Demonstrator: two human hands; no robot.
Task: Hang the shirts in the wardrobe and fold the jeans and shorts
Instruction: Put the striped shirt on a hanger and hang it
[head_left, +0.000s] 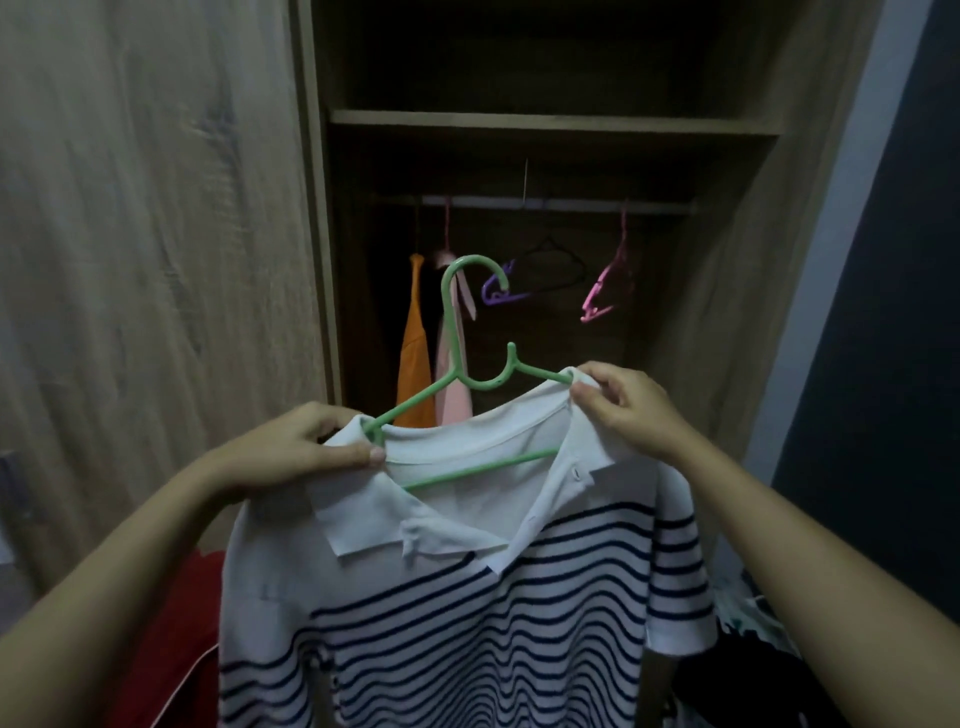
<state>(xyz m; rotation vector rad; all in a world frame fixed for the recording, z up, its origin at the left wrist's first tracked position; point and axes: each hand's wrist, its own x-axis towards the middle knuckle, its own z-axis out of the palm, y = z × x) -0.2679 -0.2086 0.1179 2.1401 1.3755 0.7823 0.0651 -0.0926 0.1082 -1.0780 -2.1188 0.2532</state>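
Observation:
A white polo shirt with navy stripes (467, 623) hangs in front of me on a green plastic hanger (457, 332). My left hand (301, 447) pinches the collar and the hanger's left arm. My right hand (628, 410) grips the collar at the hanger's right end. The hanger's hook points up, below the wardrobe rail (550, 203). An orange shirt (415, 348) and a pink shirt (452, 364) hang at the left of the rail.
Empty hangers hang from the rail: a purple one (501, 291), a black one (556, 265) and a pink one (608, 286). A shelf (550, 122) runs above the rail. The wardrobe door (156, 260) stands at left. Red fabric (171, 639) lies low left, dark clothes (748, 686) low right.

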